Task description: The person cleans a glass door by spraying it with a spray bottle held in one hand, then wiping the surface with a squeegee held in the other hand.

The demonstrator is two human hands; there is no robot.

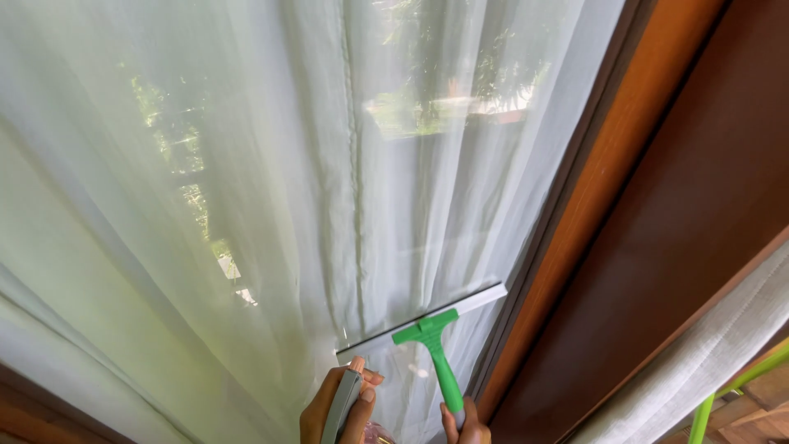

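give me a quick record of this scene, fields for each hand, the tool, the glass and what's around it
left hand: left hand at the bottom edge, fingers wrapped round a grey spray bottle
right hand: right hand grips the lower end of the squeegee handle
tool: green squeegee with a pale blade, blade pressed on the glass, tilted up to the right
glass: window pane with tree reflections
behind glass: white sheer curtain in folds
frame: brown wooden frame on the right
far right: another white curtain

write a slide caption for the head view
Right hand holds a green-handled squeegee against the curtained glass pane; left hand grips a grey spray trigger.
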